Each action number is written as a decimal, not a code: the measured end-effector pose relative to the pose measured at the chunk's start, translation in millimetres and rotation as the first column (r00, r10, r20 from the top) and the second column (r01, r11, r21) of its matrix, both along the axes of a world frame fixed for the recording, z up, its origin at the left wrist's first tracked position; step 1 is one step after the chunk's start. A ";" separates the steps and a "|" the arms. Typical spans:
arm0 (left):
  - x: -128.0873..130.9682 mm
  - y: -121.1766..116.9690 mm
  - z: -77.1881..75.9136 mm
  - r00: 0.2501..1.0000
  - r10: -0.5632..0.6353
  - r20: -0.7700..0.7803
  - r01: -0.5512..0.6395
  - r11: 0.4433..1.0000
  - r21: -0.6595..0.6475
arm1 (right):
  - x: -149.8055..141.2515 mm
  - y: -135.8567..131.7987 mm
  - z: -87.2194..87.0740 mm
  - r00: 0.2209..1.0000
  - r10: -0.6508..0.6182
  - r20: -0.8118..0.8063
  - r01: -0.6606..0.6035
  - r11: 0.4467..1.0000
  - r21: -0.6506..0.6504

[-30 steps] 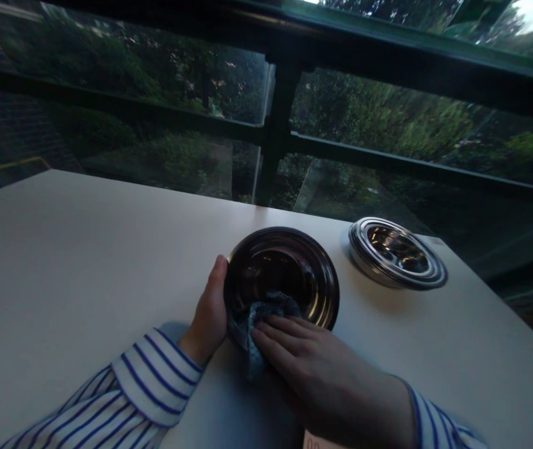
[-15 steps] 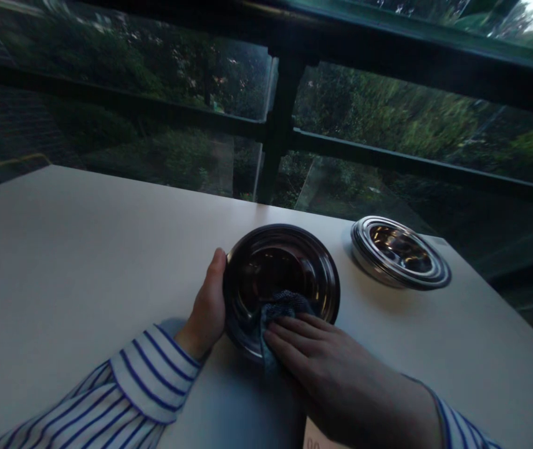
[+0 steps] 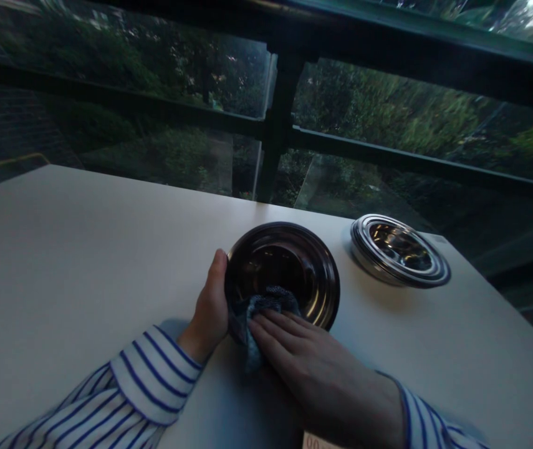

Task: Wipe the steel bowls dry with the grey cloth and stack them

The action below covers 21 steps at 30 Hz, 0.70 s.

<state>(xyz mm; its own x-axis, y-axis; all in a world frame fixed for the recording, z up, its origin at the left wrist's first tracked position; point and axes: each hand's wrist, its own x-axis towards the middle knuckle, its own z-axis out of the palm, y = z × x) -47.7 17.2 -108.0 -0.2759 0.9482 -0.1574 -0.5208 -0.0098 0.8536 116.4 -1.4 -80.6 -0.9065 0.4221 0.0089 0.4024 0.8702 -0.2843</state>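
A shiny metal bowl (image 3: 289,249) is tilted toward me over the white table, its dark inside facing up. My left hand (image 3: 210,305) grips its left rim, thumb along the edge and the other fingers hidden behind it. With my right hand (image 3: 294,349) I press a blue-grey cloth (image 3: 270,299) against the lower left part of the bowl's inside. The fingers of that hand lie together over the cloth, and part of it hangs past the rim.
Nested metal bowls (image 3: 399,252) stand on the white table (image 3: 107,249) at the right, near its far edge. A pale printed item (image 3: 317,441) shows at the bottom edge. Behind the table is a window with a dark frame (image 3: 278,125).
My right hand has slid left with the cloth along the bowl's inner wall. My left hand and the bowl have hardly shifted.
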 end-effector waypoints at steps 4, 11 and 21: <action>-2.3 0.1 -1.1 0.999 0.047 0.010 -0.047 0.999 -0.020 | -3.2 0.6 -2.5 1.000 0.024 -0.012 -0.024 1.000 0.013; -0.6 -0.4 1.7 0.998 0.053 0.035 -0.052 0.998 -0.031 | 3.8 2.5 3.3 1.000 0.026 -0.017 -0.027 0.999 -0.018; -2.2 0.8 7.2 0.995 -0.042 0.094 0.043 0.999 -0.013 | 6.4 4.7 11.0 1.000 0.002 0.002 -0.001 0.995 -0.101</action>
